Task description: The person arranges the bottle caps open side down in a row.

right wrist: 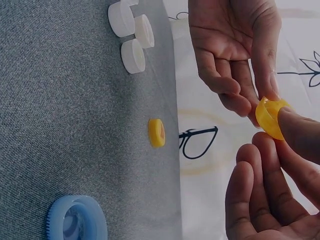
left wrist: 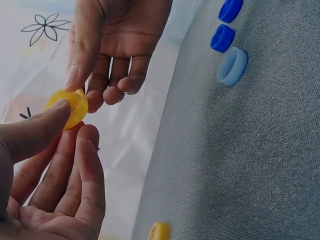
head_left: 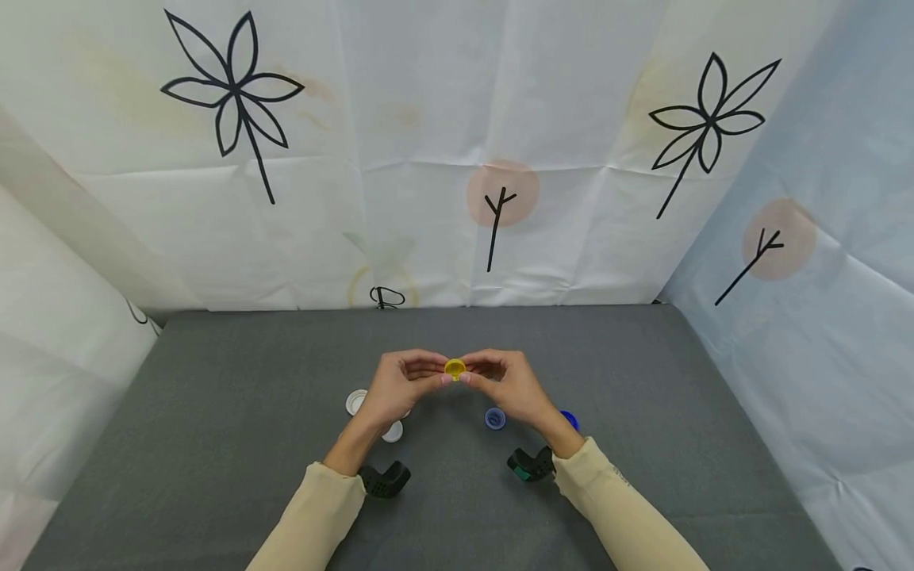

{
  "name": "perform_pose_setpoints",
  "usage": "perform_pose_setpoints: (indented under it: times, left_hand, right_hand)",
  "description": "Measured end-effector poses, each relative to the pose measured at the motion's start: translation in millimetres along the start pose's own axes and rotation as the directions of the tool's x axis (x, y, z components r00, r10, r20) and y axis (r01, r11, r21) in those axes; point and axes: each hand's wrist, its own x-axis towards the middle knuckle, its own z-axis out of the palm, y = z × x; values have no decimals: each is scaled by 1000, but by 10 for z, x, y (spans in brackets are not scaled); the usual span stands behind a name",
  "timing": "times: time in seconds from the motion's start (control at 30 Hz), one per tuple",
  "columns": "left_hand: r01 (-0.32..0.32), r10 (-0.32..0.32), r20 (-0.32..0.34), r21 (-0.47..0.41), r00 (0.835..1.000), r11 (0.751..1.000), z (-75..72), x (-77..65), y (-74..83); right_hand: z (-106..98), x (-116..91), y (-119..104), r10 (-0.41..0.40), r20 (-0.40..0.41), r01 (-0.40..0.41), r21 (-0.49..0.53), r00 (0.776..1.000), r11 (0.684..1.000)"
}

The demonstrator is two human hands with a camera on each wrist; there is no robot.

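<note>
The yellow cap (head_left: 455, 366) is just below the centre of the head frame, between the fingertips of the left hand (head_left: 396, 388) and the right hand (head_left: 514, 388). Each hand's grip is a narrow pinch on the rim, thumb against forefinger, with the other fingers loosely bent and bearing nothing. The cap's hollow side faces the head camera, and both wrist views show it raised off the grey desk (head_left: 286, 349). A second yellow cap (right wrist: 157, 132) lies on the desk near the middle of the right wrist frame, white caps (right wrist: 133, 56) grouped above it. At the upper right of the left wrist frame, dark blue caps (left wrist: 222, 38) line up with a light blue cap (left wrist: 232, 67). The step in hand looks like holding or turning the yellow cap between both hands. Any move to put it down would probably call for one hand to release while the other bears the cap alone, level and lightly pinched.
</note>
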Motion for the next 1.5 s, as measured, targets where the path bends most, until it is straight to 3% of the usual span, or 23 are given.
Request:
perform_pose_setpoints:
  times: [0.23, 0.53, 0.7, 0.93, 1.1, 1.23, 1.5]
  left_hand:
    - [-7, 6, -10, -33, 1000, 999, 3, 12, 0]
    - [5, -5, -5, -27, 1000, 1000, 1, 21, 14]
    - [43, -43, 12, -48, 999, 998, 6, 25, 21]
    - [105, -103, 36, -81, 994, 991, 9, 34, 46]
    - [126, -122, 41, -113, 992, 986, 15, 47, 59]
    - [123, -119, 39, -137, 992, 983, 12, 47, 62]
    - [95, -90, 42, -135, 995, 986, 0, 28, 83]
  right_hand:
    - [-7, 2, -2, -27, 2, 27, 79, 1000, 997]
    - [-1, 3, -16, -45, -45, 49, 83, 998, 995]
    - [11, -4, -12, -109, -78, 117, 99, 991, 988]
    - [45, 6, 19, -239, -121, 243, 22, 964, 970]
    - [50, 11, 19, -267, -127, 271, 8, 955, 963]
    - [32, 7, 21, -242, -102, 248, 48, 965, 968]
    - [-21, 6, 4, -105, -39, 110, 171, 994, 979]
